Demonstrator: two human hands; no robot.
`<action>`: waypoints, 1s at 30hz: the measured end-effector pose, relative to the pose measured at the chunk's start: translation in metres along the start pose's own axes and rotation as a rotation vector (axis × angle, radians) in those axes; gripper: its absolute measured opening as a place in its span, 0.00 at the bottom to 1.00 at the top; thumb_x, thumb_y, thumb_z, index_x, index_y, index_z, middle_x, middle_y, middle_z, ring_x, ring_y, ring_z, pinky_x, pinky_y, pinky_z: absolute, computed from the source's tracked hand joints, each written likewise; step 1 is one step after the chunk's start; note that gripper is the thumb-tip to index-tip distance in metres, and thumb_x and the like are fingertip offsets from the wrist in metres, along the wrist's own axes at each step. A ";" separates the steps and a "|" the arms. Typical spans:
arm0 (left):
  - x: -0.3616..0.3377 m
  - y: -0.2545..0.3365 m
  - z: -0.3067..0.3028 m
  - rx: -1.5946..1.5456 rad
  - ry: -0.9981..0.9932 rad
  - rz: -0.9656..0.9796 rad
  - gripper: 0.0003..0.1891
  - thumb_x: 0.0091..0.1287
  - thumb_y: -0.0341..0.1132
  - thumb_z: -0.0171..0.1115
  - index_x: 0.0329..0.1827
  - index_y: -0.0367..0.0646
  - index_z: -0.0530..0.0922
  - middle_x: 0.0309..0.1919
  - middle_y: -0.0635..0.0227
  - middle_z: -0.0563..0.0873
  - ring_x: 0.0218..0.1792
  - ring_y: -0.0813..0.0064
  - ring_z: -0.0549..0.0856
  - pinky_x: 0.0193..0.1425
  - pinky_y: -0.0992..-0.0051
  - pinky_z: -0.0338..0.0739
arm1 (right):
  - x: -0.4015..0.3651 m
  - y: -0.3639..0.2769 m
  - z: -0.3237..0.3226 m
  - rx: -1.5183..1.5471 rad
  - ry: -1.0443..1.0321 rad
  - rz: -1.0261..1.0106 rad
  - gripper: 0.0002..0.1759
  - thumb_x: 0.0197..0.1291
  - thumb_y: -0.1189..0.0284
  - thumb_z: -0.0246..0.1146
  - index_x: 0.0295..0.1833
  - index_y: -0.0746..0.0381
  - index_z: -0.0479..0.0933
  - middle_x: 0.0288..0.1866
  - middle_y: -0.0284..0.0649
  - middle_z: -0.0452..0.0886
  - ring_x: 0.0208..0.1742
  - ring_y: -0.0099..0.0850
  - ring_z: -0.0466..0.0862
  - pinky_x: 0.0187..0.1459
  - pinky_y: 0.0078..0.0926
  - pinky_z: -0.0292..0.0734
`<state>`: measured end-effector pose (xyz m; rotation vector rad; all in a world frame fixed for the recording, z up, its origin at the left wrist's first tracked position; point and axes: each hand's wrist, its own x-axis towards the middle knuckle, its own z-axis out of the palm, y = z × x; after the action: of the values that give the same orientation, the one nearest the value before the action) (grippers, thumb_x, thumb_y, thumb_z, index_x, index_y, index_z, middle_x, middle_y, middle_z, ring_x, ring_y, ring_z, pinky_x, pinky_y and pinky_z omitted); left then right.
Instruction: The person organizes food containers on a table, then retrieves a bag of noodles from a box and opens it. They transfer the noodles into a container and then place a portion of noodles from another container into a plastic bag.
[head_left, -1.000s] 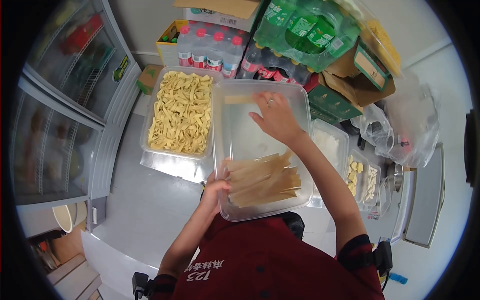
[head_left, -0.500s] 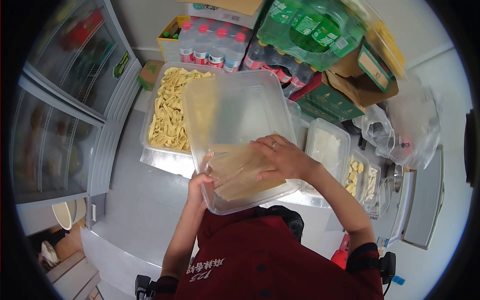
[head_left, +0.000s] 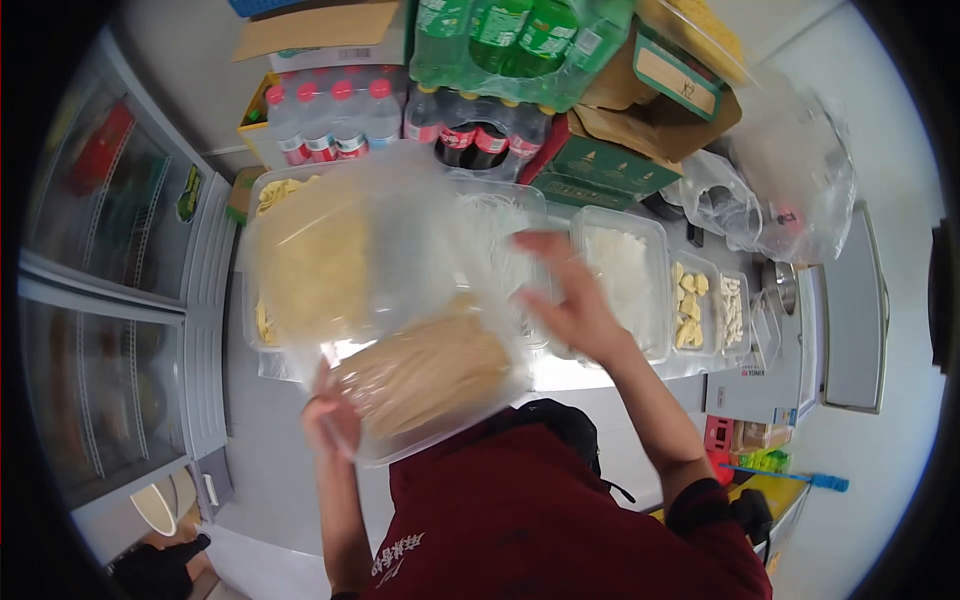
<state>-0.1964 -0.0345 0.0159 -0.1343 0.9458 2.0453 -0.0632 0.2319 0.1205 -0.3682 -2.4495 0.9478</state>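
I saw the clear plastic tub (head_left: 385,260) held up in front of the chest, tilted and smeared by motion – a wide rectangle with rounded corners, its walls cloudy but see-through. The flat tan strips (head_left: 430,375) lay heaped in its lower end, nearest the body, as a matted, papery-looking layer. The left hand (head_left: 330,420) gripped the tub's near left corner, fingers curled under the rim; blur hid exactly how they were set. The right hand (head_left: 565,295) was open just beside the tub's right wall, fingers spread and holding nothing – whether it touched the plastic I could not tell. Behind the tub, on the shiny steel counter (head_left: 580,372), stood a tub of yellow ribbon noodles (head_left: 272,192), mostly hidden, then a tub of white shreds (head_left: 625,270) and a narrow tray (head_left: 690,305) of pale yellow chunks. Red-capped bottles (head_left: 330,115) in shrink wrap stood along the back wall, crumpled thin bags (head_left: 790,180) lay to the right, and a glass fridge door (head_left: 100,270) ran along the left.
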 end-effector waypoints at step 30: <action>-0.045 0.071 -0.055 0.094 0.171 0.276 0.39 0.42 0.41 0.53 0.62 0.40 0.56 0.57 0.55 0.66 0.56 0.59 0.69 0.57 0.66 0.65 | -0.108 0.169 0.114 0.864 0.464 1.109 0.16 0.42 0.79 0.50 0.42 0.65 0.62 0.26 0.35 0.67 0.24 0.23 0.67 0.24 0.20 0.62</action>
<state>-0.2341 -0.1251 0.0365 -0.1358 1.2214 2.2630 -0.0196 0.2471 -0.1053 -1.4458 -1.1077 1.9170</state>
